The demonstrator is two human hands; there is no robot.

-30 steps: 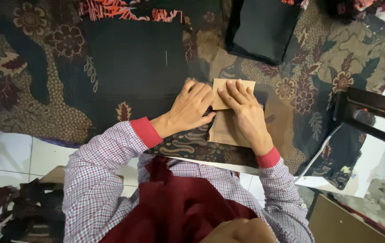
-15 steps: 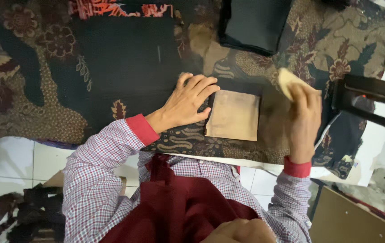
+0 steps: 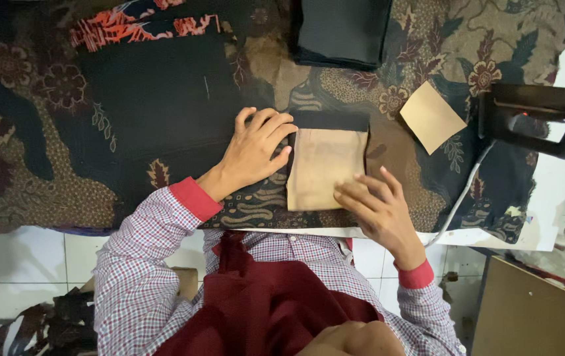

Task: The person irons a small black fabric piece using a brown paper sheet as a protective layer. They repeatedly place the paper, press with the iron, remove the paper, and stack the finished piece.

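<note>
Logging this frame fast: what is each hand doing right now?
Left hand: open, flat on the dark fabric, at the tan piece's edge.
Right hand: open, fingers on the tan piece, holding nothing.

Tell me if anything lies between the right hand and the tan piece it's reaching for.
Nothing visible does. The right hand hovers at the tan piece, its fingertips over the lower right corner, while the left hand presses its left edge.
</note>
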